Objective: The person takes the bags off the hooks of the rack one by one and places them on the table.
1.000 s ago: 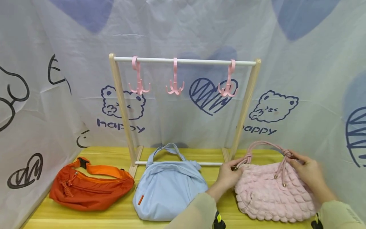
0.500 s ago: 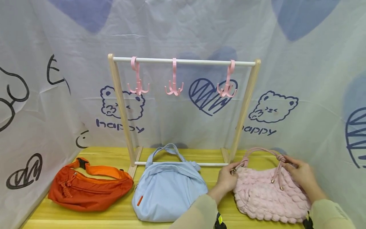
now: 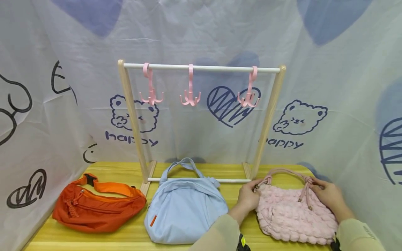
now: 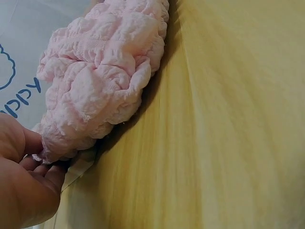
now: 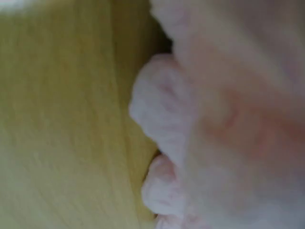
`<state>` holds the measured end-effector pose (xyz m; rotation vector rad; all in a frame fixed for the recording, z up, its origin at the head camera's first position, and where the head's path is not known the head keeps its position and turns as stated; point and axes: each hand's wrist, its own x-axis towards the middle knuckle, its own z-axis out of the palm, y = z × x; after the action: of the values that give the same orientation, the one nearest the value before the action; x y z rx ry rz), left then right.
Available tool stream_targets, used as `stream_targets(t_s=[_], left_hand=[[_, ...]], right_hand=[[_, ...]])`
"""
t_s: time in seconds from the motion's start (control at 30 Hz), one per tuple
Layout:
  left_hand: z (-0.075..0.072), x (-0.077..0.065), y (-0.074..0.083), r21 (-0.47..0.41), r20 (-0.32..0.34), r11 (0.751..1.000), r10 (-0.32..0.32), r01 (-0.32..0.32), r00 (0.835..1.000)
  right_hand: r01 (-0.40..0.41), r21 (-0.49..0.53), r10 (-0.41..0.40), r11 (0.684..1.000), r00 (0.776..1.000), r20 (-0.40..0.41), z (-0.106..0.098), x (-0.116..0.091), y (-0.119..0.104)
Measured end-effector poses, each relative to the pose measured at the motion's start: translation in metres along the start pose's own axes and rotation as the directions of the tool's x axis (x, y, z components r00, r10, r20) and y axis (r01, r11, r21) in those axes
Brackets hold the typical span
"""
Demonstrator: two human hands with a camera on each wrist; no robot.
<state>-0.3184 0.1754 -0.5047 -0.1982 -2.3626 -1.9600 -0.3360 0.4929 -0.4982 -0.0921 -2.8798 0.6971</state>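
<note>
A pink puffy handbag (image 3: 292,214) rests at the right of the yellow wood-grain tabletop, its knotted strap (image 3: 287,170) arched over the top. At the bag's upper left corner, my left hand (image 3: 249,196) pinches the fabric by the strap's end. The left wrist view shows that hand's thumb and fingers (image 4: 53,177) closed on the corner. My right hand (image 3: 328,196) grips the opposite upper corner, beside the strap knot with its dangling cord ends. Blurred pink fabric (image 5: 164,105) fills much of the right wrist view; the right fingertips are partly hidden behind the bag.
A light blue bag (image 3: 188,212) lies left of the pink one, and an orange waist bag (image 3: 100,211) farther left. Behind them stands a wooden rack (image 3: 267,122) whose white top bar (image 3: 220,68) carries three pink hooks (image 3: 190,94). Printed cloth (image 3: 345,69) walls the back and sides.
The pink bag's top and strap have come down and slightly left, with both hands still holding the corners. My right hand has shifted left and lower. The other bags stay in place.
</note>
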Motion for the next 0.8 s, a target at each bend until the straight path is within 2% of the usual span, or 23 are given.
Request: stream_targets(t_s=[0.1,0.4,0.6,0.8], left_hand=[[0.001,0.000,0.000,0.007,-0.002,1.000,-0.012,0.012,1.000],[0.002,0.003,0.001,0.028,0.009,0.997,-0.069,0.069,0.998],[-0.001,0.004,0.005,-0.014,0.034,0.995,-0.100,0.100,0.994],[-0.004,0.002,0.012,-0.084,0.043,0.987,-0.136,0.140,0.990]], right_hand=[[-0.006,-0.022,0.007,1.000,0.999,0.035,0.002,0.002,0.002],[0.040,-0.067,-0.036,0.997,0.997,0.069,0.004,0.007,0.002],[0.002,-0.074,0.008,0.997,0.991,0.134,-0.002,0.010,-0.004],[0.033,-0.066,-0.023,0.997,0.990,0.136,-0.010,0.008,-0.012]])
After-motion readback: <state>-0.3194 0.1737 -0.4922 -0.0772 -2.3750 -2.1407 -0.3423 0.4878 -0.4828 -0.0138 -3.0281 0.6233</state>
